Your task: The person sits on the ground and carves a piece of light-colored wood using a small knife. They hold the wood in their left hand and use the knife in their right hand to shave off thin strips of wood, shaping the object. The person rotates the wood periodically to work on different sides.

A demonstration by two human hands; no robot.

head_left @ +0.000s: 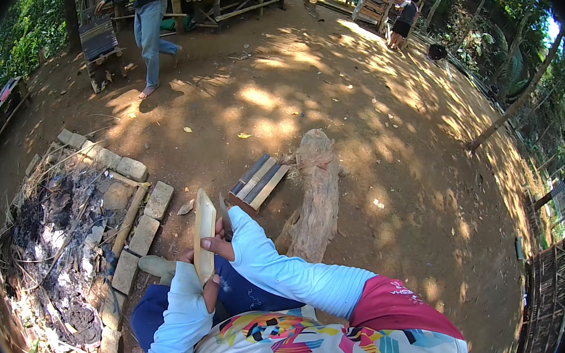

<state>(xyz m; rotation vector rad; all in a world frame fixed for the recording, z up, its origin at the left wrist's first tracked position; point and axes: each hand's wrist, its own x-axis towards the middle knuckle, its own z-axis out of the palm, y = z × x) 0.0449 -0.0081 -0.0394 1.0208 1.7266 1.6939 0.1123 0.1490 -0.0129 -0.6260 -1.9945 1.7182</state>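
1. Your left hand [211,292] closes on the lower end of the split-bamboo piece [206,220]; your right hand [219,247] grips its side, right of the brick-edged hearth [144,234].
2. Judged step: handling or shaping; the next move calls for steady support.
3. Beyond, bamboo slats [259,177] lie by the log's [316,194] left edge.

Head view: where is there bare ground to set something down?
Mostly bare dirt lies between the log and the right-hand slatted fence; more lies beyond the slatted piece, toward the walking person, with scattered leaves. Between log and ash bed is crowded: hands, pale hollow piece, bricks.
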